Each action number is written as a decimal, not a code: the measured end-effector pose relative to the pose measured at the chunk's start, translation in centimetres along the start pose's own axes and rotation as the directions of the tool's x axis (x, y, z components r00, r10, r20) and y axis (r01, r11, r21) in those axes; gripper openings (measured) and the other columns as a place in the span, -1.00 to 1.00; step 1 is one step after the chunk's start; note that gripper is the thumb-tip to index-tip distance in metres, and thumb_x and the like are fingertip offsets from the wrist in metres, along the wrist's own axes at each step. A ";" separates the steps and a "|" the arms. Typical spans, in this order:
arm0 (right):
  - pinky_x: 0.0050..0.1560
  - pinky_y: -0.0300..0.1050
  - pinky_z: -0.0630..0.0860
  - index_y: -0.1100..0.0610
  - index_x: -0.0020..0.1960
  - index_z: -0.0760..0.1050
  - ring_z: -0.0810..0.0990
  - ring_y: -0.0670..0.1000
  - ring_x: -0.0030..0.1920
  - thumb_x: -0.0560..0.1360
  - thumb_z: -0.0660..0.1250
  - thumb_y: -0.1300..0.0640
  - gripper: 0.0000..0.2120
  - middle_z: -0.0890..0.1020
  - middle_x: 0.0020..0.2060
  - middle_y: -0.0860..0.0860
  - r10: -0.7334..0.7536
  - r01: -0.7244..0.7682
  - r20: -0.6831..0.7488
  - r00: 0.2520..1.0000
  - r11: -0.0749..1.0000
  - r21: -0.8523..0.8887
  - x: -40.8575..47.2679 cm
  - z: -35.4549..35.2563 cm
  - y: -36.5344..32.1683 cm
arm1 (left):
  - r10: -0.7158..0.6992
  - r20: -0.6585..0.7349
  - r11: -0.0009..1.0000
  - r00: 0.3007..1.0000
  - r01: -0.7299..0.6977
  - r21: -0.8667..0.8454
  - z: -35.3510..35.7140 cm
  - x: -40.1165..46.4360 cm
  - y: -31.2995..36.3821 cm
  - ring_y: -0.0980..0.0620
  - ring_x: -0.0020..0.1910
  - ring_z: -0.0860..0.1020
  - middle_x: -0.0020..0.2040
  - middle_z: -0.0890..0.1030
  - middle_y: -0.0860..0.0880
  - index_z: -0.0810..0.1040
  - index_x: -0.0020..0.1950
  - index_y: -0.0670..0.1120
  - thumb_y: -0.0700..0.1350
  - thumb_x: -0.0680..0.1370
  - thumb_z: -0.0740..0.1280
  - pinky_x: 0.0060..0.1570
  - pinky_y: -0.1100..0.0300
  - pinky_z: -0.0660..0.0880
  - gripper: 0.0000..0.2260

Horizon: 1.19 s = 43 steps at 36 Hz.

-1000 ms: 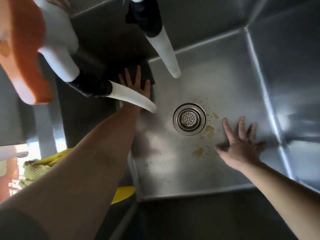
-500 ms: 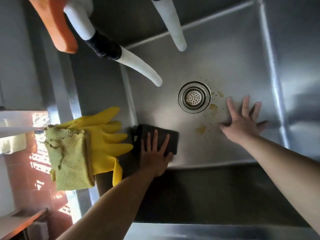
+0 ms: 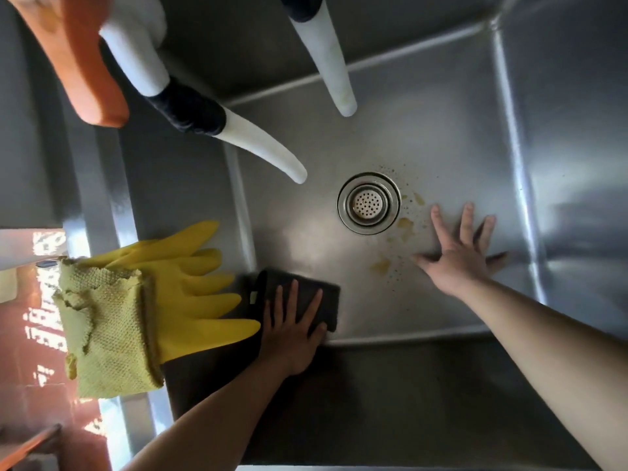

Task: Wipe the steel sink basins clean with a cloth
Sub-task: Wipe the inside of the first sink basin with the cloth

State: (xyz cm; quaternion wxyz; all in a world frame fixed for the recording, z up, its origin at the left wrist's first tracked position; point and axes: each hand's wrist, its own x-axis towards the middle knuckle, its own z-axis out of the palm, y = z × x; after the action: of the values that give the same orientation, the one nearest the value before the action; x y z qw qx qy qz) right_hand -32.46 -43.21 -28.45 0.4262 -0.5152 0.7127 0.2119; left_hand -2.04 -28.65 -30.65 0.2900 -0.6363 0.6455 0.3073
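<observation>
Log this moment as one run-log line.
left hand flat on dark cloth, sink floor | right hand flat beside yellow stains | drain unwiped

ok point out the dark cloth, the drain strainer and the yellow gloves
dark cloth (image 3: pixel 326 300): head view, its bare right part beside the fingers
drain strainer (image 3: pixel 368 202): head view, its perforated centre
yellow gloves (image 3: pixel 190 294): head view, the palm of the top glove

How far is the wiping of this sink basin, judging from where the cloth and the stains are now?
Done: nothing clearly; the steel shows no wiped track I can tell. In hand: the left hand presses the dark cloth flat on the basin floor, in its near-left corner. The right hand rests open on the floor. Left: the yellowish stains beside the drain, apart from the cloth.
</observation>
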 end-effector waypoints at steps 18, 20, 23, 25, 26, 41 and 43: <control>0.33 0.63 -0.22 -0.48 0.32 -0.57 -0.63 0.15 0.42 0.41 0.17 -0.49 -0.08 -0.68 0.35 -0.16 -0.004 0.005 0.026 1.000 0.999 -0.036 1.3 0.9 0.9 | -0.326 -0.291 0.886 0.899 0.182 -0.427 -25.0 21.6 6.1 -0.23 0.57 -0.32 0.62 -0.31 -0.11 -0.22 0.61 0.17 0.29 0.64 -0.02 0.49 -0.26 -0.31 -0.38; 0.32 0.63 -0.24 -0.49 0.33 -0.56 -0.65 0.14 0.40 0.40 0.16 -0.50 -0.09 -0.67 0.35 -0.17 -0.016 0.017 0.020 1.000 0.999 -0.030 1.3 1.0 1.0 | -0.298 -0.285 0.900 0.911 0.168 -0.403 -26.1 22.0 5.7 -0.21 0.58 -0.31 0.62 -0.30 -0.11 -0.23 0.61 0.16 0.29 0.64 -0.03 0.50 -0.25 -0.28 -0.37; 0.32 0.63 -0.25 -0.49 0.33 -0.55 -0.67 0.13 0.38 0.39 0.14 -0.51 -0.10 -0.68 0.35 -0.19 -0.024 0.025 0.016 1.000 1.000 -0.018 1.4 1.1 1.2 | -0.251 -0.313 0.930 0.916 0.137 -0.342 -25.6 21.8 5.0 -0.19 0.58 -0.31 0.62 -0.30 -0.10 -0.22 0.61 0.17 0.29 0.64 -0.04 0.51 -0.24 -0.27 -0.38; 0.32 0.63 -0.27 -0.49 0.33 -0.55 -0.68 0.12 0.37 0.38 0.14 -0.52 -0.10 -0.68 0.34 -0.20 -0.026 0.026 0.011 1.000 0.999 -0.023 1.4 1.3 1.3 | -0.215 -0.354 0.953 0.910 0.117 -0.278 -24.6 21.8 4.4 -0.18 0.59 -0.29 0.63 -0.28 -0.08 -0.21 0.62 0.19 0.29 0.64 -0.04 0.51 -0.24 -0.25 -0.39; 0.32 0.62 -0.28 -0.49 0.33 -0.56 -0.68 0.12 0.36 0.38 0.13 -0.52 -0.10 -0.69 0.33 -0.20 -0.026 0.026 0.013 1.000 0.999 -0.025 1.4 1.2 1.3 | -0.196 -0.369 0.963 0.908 0.107 -0.248 -23.9 21.7 4.2 -0.18 0.59 -0.28 0.63 -0.27 -0.07 -0.20 0.61 0.21 0.29 0.64 -0.03 0.51 -0.25 -0.24 -0.40; 0.30 0.59 -0.32 -0.48 0.34 -0.55 -0.78 0.05 0.27 0.45 0.18 -0.45 -0.10 -0.69 0.34 -0.19 -0.036 0.036 0.014 0.999 0.999 -0.027 1.2 1.0 1.2 | 0.033 -0.269 0.991 0.962 -0.067 -0.117 -4.5 6.9 4.8 -0.05 0.51 -0.50 0.54 -0.49 0.05 -0.32 0.53 0.35 0.38 0.58 -0.11 0.44 -0.15 -0.38 -0.41; 0.29 0.60 -0.31 -0.48 0.35 -0.54 -0.77 0.06 0.29 0.43 0.16 -0.48 -0.11 -0.68 0.35 -0.19 -0.044 0.044 0.003 0.999 0.999 -0.029 1.2 1.1 1.4 | -0.162 -0.315 0.963 0.935 0.080 -0.259 -7.8 9.8 5.9 -0.14 0.59 -0.31 0.62 -0.31 -0.02 -0.25 0.54 0.35 0.37 0.57 -0.04 0.48 -0.21 -0.26 -0.39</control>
State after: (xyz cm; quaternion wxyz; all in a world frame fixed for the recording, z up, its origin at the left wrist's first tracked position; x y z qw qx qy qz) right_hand -33.41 -42.55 -30.29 0.4243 -0.5367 0.6974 0.2134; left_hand -7.98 -40.93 -32.96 0.1153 -0.7484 0.6022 0.2529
